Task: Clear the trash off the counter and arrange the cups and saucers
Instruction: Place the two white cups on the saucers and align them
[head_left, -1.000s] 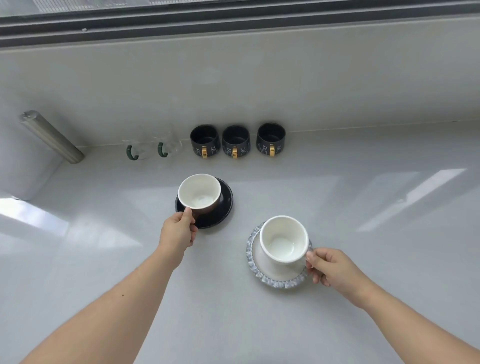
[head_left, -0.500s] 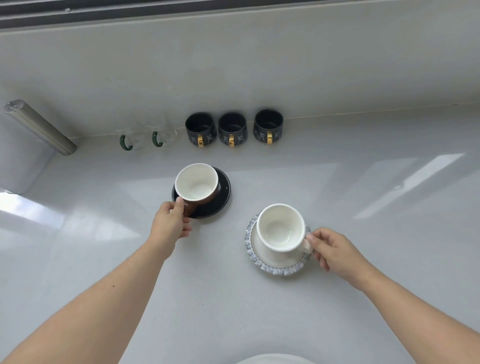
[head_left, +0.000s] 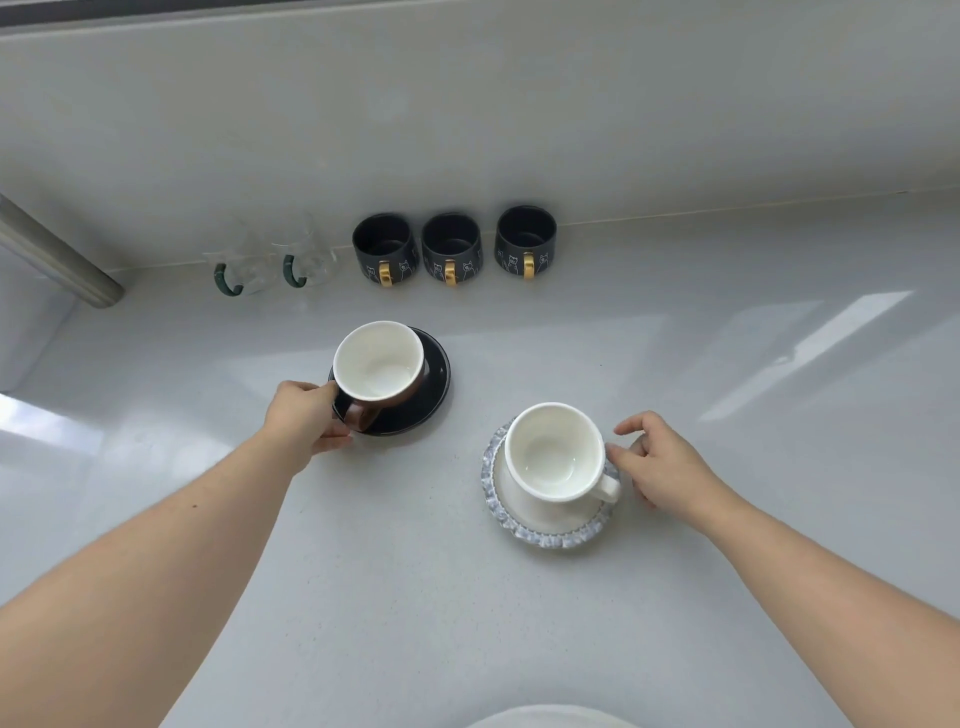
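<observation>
A brown cup (head_left: 378, 364) with a white inside stands on a black saucer (head_left: 426, 400) left of centre. My left hand (head_left: 304, 415) grips the saucer's left edge, with the thumb against the cup beside its brown handle. A white cup (head_left: 553, 452) sits on a white saucer with a ruffled grey rim (head_left: 545, 538) at the centre right. Its handle points to the front right. My right hand (head_left: 660, 462) pinches that saucer's right rim just behind the handle, index finger raised.
Three black mugs with gold handles (head_left: 451, 248) and two clear glass cups with green handles (head_left: 270, 257) line the back wall. A metal bar (head_left: 57, 254) slants in at the left. A white rounded object (head_left: 545, 718) shows at the bottom edge.
Both cups have turned on the counter, so their handles now show beside my hands. My left hand has shifted from the brown cup's handle to the saucer's left edge.
</observation>
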